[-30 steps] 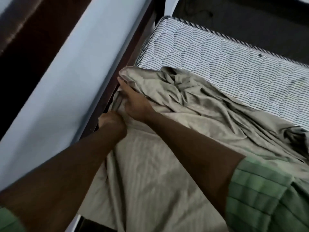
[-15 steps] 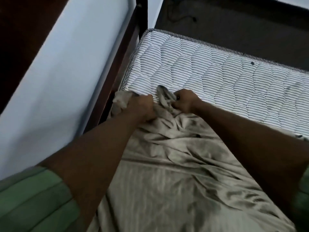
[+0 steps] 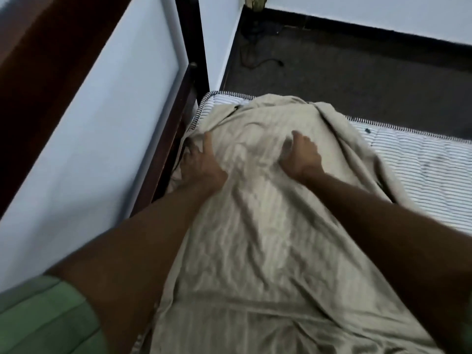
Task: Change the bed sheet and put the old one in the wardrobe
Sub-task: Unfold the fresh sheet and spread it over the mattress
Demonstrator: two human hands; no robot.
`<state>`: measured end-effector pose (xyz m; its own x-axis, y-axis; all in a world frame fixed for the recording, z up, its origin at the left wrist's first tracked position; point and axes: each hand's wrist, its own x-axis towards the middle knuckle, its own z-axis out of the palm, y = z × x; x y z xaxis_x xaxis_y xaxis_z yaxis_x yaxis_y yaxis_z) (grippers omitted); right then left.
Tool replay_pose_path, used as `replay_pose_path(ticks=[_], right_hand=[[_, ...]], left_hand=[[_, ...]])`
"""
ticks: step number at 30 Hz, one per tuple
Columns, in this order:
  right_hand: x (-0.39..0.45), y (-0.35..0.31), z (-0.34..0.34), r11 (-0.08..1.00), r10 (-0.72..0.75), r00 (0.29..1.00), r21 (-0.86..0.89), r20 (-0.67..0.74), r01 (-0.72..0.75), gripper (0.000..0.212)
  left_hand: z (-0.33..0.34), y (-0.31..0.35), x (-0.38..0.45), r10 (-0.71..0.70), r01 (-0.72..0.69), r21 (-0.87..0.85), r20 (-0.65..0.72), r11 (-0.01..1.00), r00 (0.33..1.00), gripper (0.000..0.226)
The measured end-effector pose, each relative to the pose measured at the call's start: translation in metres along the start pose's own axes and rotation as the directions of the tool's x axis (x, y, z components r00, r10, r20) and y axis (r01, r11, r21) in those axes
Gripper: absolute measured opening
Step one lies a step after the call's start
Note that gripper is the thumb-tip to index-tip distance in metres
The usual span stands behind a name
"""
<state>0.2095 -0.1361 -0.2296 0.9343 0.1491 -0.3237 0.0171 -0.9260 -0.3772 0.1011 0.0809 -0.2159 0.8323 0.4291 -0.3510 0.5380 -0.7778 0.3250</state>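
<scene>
A beige sheet (image 3: 255, 226) lies crumpled along the left side of a blue-striped quilted mattress (image 3: 421, 175) and reaches almost to its far left corner. My left hand (image 3: 201, 162) rests on the sheet at the mattress's left edge, thumb spread, fingers pointing toward the gap beside the bed frame. My right hand (image 3: 301, 157) presses on the sheet a little to the right, its fingers blurred. The right part of the mattress is bare.
A dark wooden bed frame post (image 3: 189, 80) and a pale wall panel (image 3: 102, 123) run close along the left. Beyond the mattress's far edge is dark floor (image 3: 357, 72) with a cable (image 3: 258, 62) near the wall corner.
Both hands gripped the bunched sheet and drew it forward; it now covers the mattress almost to the far left corner. The fingers have loosened and lie on the cloth.
</scene>
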Motion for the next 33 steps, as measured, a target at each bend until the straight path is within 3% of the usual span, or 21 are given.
replay_pose_path(ticks=[4,7,10,12,14,17,21,24,26,27,28,29,30,31,33], right_hand=[[-0.012,0.018,0.024,0.967,-0.091,0.990,-0.228,0.108,0.113,0.058],[-0.015,0.020,0.026,0.945,-0.192,0.981,-0.270,0.006,0.186,0.052],[-0.019,0.001,0.030,0.899,-0.370,0.925,-0.281,-0.082,0.335,0.056],[-0.012,-0.021,0.032,0.904,-0.371,0.924,-0.261,-0.094,0.337,0.063],[0.000,-0.042,0.035,0.927,-0.284,0.958,-0.265,-0.030,0.267,0.057],[0.005,-0.053,0.044,0.886,-0.232,0.968,-0.391,0.092,0.249,0.031],[-0.013,-0.053,0.042,0.850,-0.259,0.911,-0.373,0.322,0.373,0.032],[-0.020,-0.048,0.031,0.922,-0.098,0.823,-0.261,0.559,0.287,0.027],[-0.022,-0.040,0.031,0.971,0.013,0.734,-0.183,0.680,0.152,0.021],[-0.025,-0.037,0.030,0.976,0.021,0.737,-0.174,0.676,0.132,0.026],[-0.025,-0.034,0.031,0.963,-0.010,0.801,-0.209,0.599,0.169,0.038],[-0.024,-0.030,0.034,0.943,-0.081,0.905,-0.263,0.417,0.205,0.055],[-0.024,-0.028,0.036,0.924,-0.150,0.962,-0.314,0.229,0.219,0.070],[-0.025,-0.026,0.040,0.902,-0.210,0.970,-0.359,0.121,0.240,0.076],[-0.034,-0.019,0.050,0.839,-0.312,0.941,-0.426,0.133,0.338,0.057]], left_hand=[[0.011,-0.003,0.019,0.031,-0.024,0.348,-0.014,0.937,0.999,0.061],[0.011,-0.008,0.032,0.172,-0.107,0.481,-0.093,0.870,0.981,0.049],[0.006,0.000,0.040,0.399,-0.289,0.539,-0.098,0.791,0.912,0.035],[0.001,0.014,0.045,0.472,-0.379,0.452,-0.108,0.807,0.875,0.033],[-0.003,0.027,0.051,0.460,-0.390,0.368,-0.124,0.844,0.879,0.041],[-0.005,0.035,0.064,0.320,-0.274,0.240,-0.177,0.931,0.931,0.060],[-0.008,0.035,0.084,0.092,-0.110,-0.060,-0.250,0.992,0.964,0.064],[-0.015,0.035,0.103,-0.089,0.057,-0.199,-0.155,0.978,0.984,0.065],[-0.021,0.034,0.107,-0.115,0.103,-0.166,-0.066,0.981,0.991,0.070],[-0.024,0.036,0.106,-0.099,0.098,-0.162,0.002,0.982,0.995,0.068],[-0.028,0.039,0.103,-0.067,0.081,-0.158,0.093,0.984,0.993,0.059],[-0.031,0.042,0.104,-0.019,0.048,-0.126,0.220,0.991,0.975,0.044],[-0.036,0.046,0.103,0.006,0.012,-0.046,0.377,0.999,0.926,0.033],[-0.042,0.049,0.101,-0.019,-0.021,0.072,0.522,0.997,0.853,0.030],[-0.049,0.052,0.097,-0.169,-0.118,0.364,0.665,0.924,0.727,0.028]])
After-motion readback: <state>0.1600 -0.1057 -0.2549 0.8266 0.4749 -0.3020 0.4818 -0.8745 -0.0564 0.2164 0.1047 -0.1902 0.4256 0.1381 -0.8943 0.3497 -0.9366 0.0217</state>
